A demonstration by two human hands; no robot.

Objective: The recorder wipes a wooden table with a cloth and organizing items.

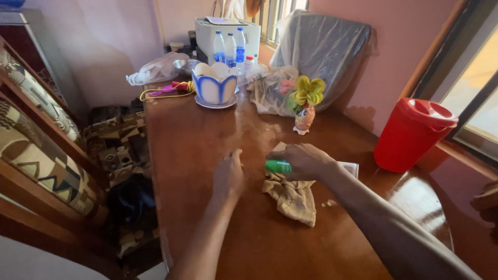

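A person's two bare hands work over a glossy brown wooden table (218,249), seen from above. The right hand (303,159) is closed around a small green plastic bottle (278,166) lying on its side near the table's middle, fingers curled over its top so only the left end of the bottle shows. Just under that hand lies a crumpled tan cloth (293,198), which trails toward the near edge; the hand appears to touch the cloth's far end. The left hand (228,173) rests on the bare wood just left of the bottle, fingers loosely curled and holding nothing; whether its fingertips press the surface cannot be told. At the far end of the table stand a white-and-blue petal-shaped ceramic bowl (214,87) on a saucer, clear plastic water bottles with blue labels (230,49), and a small vase holding a yellow-green artificial flower (305,101). To the right, beside the table under the window, sits a red plastic lidded bin (412,135). A patterned upholstered wooden chair (36,135) stands at left.
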